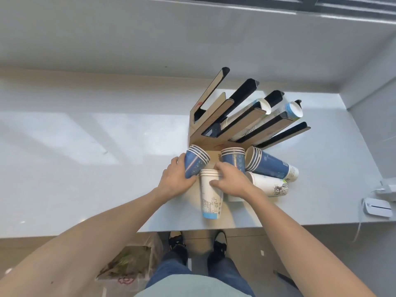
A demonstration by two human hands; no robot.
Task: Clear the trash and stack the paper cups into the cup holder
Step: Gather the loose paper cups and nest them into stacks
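Cup-gathering step: just in front of the cup holder, my left hand wraps the blue cup stack while my right hand clasps the white cup stack, which I judge needs slotting next.

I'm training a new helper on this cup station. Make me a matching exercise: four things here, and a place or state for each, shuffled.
Things:
1. left hand
2. right hand
3. cup holder
4. paper bag

Places or states:
A. on the floor below the counter
B. upright at the back, some slots holding cups
C. around a blue cup stack
D. on a white cup stack

Pairs: 1-C, 2-D, 3-B, 4-A
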